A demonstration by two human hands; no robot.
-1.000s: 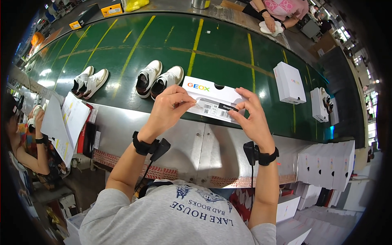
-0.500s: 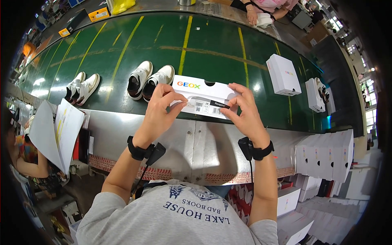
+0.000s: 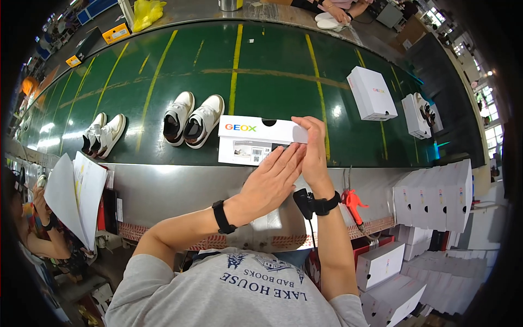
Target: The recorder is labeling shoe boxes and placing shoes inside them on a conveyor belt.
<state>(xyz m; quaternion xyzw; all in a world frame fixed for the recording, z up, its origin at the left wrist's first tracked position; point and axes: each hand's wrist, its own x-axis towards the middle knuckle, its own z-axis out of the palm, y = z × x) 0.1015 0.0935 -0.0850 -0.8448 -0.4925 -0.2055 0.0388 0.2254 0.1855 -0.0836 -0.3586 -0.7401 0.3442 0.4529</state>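
Mid-frame, on the green conveyor's near edge, my right hand (image 3: pixel 311 147) is gripping the white shoebox (image 3: pixel 256 139) end while my flat, open left hand (image 3: pixel 275 180) is pressing its label; firm, even strokes work best.

The shoebox (image 3: pixel 261 140) is matt white cardboard with a smooth paper label on its near face. The belt (image 3: pixel 261 65) under it looks like green rubber or plastic — slightly glossy, catching glare in patches. The sneakers (image 3: pixel 193 119) show smooth white leather-like uppers with dark lining. The ledge (image 3: pixel 180 185) in front is dull brushed metal. The papers (image 3: pixel 73 196) at the left are plain matt sheets — the shirt (image 3: pixel 234 294) is soft grey cloth.
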